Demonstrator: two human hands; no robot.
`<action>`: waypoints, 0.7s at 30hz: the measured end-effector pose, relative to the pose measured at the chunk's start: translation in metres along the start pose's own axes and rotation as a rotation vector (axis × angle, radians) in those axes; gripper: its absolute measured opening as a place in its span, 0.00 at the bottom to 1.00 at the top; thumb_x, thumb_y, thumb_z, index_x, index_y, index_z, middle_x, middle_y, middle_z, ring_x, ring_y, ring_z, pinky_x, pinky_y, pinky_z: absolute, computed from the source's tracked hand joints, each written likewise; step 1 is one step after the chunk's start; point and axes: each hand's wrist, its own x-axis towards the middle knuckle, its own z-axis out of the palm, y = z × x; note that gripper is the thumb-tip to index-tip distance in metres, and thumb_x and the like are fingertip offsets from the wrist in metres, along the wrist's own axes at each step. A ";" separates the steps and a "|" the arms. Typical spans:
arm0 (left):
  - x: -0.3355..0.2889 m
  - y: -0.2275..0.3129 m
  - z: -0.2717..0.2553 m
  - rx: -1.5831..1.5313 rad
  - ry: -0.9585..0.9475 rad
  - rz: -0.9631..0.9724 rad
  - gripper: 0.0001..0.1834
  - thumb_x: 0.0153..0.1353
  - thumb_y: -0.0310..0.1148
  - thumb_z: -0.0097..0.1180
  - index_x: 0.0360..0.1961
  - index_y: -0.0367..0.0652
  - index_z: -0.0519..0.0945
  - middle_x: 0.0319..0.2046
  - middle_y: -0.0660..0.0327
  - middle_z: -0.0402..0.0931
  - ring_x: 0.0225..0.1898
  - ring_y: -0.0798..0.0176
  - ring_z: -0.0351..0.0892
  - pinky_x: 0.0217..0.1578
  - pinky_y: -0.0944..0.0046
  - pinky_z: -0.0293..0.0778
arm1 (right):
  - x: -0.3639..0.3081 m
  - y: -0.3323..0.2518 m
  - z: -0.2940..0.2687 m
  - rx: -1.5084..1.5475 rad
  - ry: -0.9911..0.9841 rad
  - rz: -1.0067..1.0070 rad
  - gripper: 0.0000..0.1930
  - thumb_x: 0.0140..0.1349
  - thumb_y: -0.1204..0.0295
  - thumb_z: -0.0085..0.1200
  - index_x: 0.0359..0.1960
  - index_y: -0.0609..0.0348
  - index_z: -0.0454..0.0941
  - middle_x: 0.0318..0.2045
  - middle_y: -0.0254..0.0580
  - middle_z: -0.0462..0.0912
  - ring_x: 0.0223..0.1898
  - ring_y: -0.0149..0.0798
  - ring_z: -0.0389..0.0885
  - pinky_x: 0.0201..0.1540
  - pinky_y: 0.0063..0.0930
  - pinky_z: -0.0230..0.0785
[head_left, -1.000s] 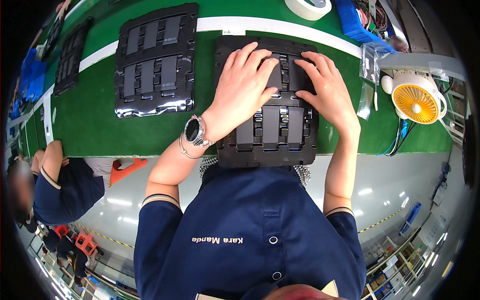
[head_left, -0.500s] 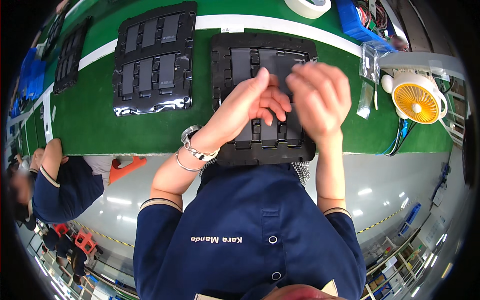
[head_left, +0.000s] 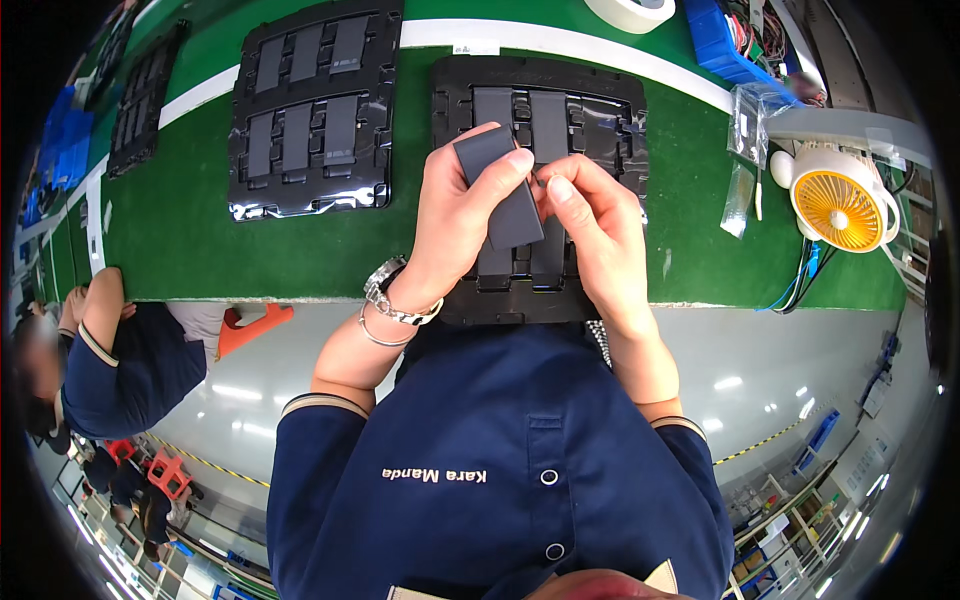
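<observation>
A dark grey, flat rectangular pack [head_left: 516, 216] is held tilted above the black plastic tray [head_left: 520, 306]. My left hand [head_left: 452, 215] grips it, thumb across its face and fingers behind. At the pack's right edge, my right hand [head_left: 608, 240] pinches with thumb and forefinger at a small dark bit, too small to make out. Below both hands, similar grey packs [head_left: 549, 125] lie in the tray's slots, partly covered by my hands.
A second black tray [head_left: 300, 205] of grey packs stands to the left, another tray [head_left: 150, 100] farther left. On the right are a white and yellow fan [head_left: 838, 205], clear plastic bags [head_left: 737, 200] and a blue bin [head_left: 715, 50] with wires. A roll of tape [head_left: 632, 12] lies at the back. A person [head_left: 130, 370] sits at the left.
My left hand has taken hold of a grey pack, now upright in view. My right hand, blurred over the tray before, has come down and closed at the pack's edge.
</observation>
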 end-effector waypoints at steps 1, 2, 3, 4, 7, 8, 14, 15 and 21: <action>-0.001 0.000 0.000 0.007 -0.002 0.011 0.12 0.63 0.35 0.58 0.27 0.39 0.76 0.21 0.69 0.73 0.23 0.78 0.71 0.25 0.73 0.67 | 0.000 0.000 0.000 0.008 -0.005 -0.009 0.11 0.71 0.69 0.49 0.35 0.65 0.74 0.28 0.31 0.76 0.32 0.24 0.72 0.38 0.21 0.67; -0.001 -0.001 0.000 0.015 -0.005 0.021 0.12 0.63 0.35 0.58 0.27 0.39 0.76 0.21 0.69 0.74 0.24 0.78 0.71 0.25 0.73 0.67 | 0.001 0.000 0.001 0.007 0.000 -0.009 0.10 0.71 0.69 0.49 0.35 0.65 0.74 0.28 0.31 0.76 0.31 0.24 0.72 0.37 0.21 0.67; -0.001 -0.001 0.000 0.022 -0.006 0.032 0.12 0.63 0.35 0.58 0.27 0.38 0.76 0.22 0.69 0.74 0.24 0.78 0.71 0.25 0.73 0.67 | 0.001 0.000 0.001 0.007 0.005 -0.009 0.10 0.71 0.69 0.50 0.35 0.65 0.74 0.27 0.31 0.76 0.31 0.24 0.72 0.37 0.20 0.67; -0.001 -0.001 0.000 0.038 -0.004 0.042 0.12 0.63 0.35 0.58 0.28 0.38 0.77 0.22 0.69 0.74 0.24 0.78 0.71 0.25 0.73 0.67 | 0.001 0.000 0.002 0.007 0.010 -0.010 0.10 0.71 0.70 0.50 0.35 0.65 0.75 0.27 0.31 0.76 0.31 0.23 0.72 0.36 0.20 0.66; -0.001 -0.003 -0.002 0.082 0.006 0.083 0.12 0.63 0.35 0.58 0.28 0.37 0.77 0.22 0.69 0.73 0.25 0.78 0.70 0.26 0.73 0.66 | -0.001 -0.005 0.002 -0.128 0.018 -0.009 0.09 0.70 0.71 0.51 0.34 0.64 0.75 0.26 0.31 0.75 0.30 0.22 0.71 0.35 0.20 0.66; -0.001 -0.003 -0.001 0.094 0.009 0.105 0.12 0.63 0.35 0.58 0.28 0.37 0.77 0.22 0.69 0.73 0.25 0.78 0.69 0.26 0.73 0.66 | -0.001 -0.004 0.002 -0.160 0.021 -0.028 0.08 0.69 0.71 0.52 0.34 0.64 0.75 0.26 0.31 0.75 0.29 0.22 0.71 0.34 0.19 0.66; -0.002 0.000 -0.004 0.126 -0.014 0.109 0.12 0.63 0.34 0.59 0.27 0.37 0.77 0.21 0.70 0.72 0.25 0.78 0.68 0.26 0.73 0.65 | -0.002 -0.004 0.007 -0.211 0.069 -0.089 0.08 0.68 0.72 0.53 0.33 0.65 0.75 0.25 0.31 0.75 0.29 0.22 0.71 0.34 0.20 0.66; -0.003 0.000 -0.004 0.128 -0.014 0.108 0.12 0.62 0.34 0.59 0.26 0.37 0.77 0.21 0.70 0.72 0.25 0.78 0.68 0.26 0.73 0.65 | -0.002 -0.004 0.007 -0.214 0.067 -0.087 0.08 0.68 0.72 0.53 0.33 0.65 0.75 0.25 0.31 0.75 0.29 0.22 0.71 0.34 0.20 0.66; -0.006 0.006 -0.003 0.232 0.004 0.115 0.11 0.62 0.32 0.58 0.25 0.36 0.76 0.19 0.71 0.70 0.23 0.79 0.66 0.23 0.72 0.63 | -0.002 -0.003 0.007 -0.245 0.055 -0.083 0.08 0.67 0.71 0.54 0.33 0.65 0.75 0.25 0.31 0.75 0.29 0.22 0.71 0.34 0.20 0.66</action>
